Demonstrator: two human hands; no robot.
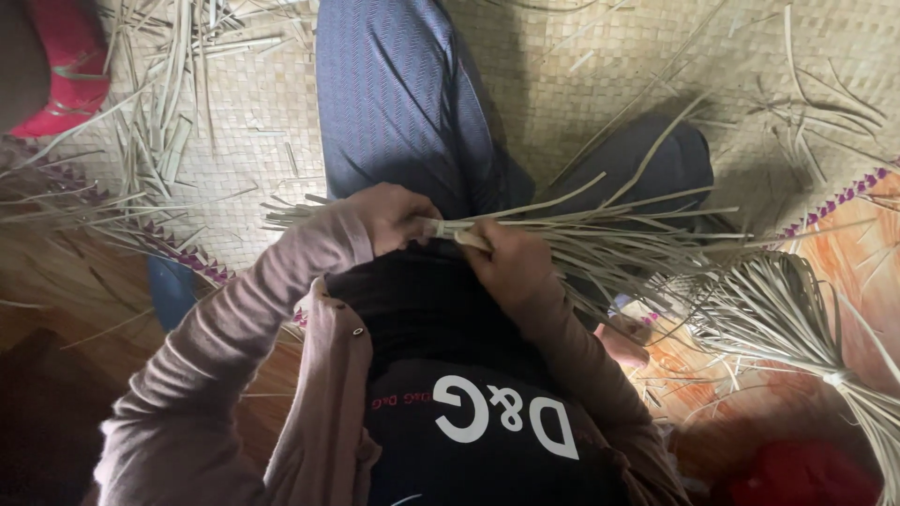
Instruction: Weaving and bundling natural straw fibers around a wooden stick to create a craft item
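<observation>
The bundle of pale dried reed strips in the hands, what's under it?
Under the bundle of pale dried reed strips lie a blue-trousered leg and the woven straw mat; the mat directly beneath is hidden.

I am holding dry, matt, fibrous reed strips, pale and stiff-looking. Under me the woven mat is looking coarse and dull. My trousers are showing soft ribbed cloth; my cardigan sleeve is looking knitted.

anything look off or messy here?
Nothing damaged. Loose reed strips lie scattered across the woven mat, a working mess. Left hand and right hand grip one bundle of strips; a tied sheaf lies alongside.
</observation>
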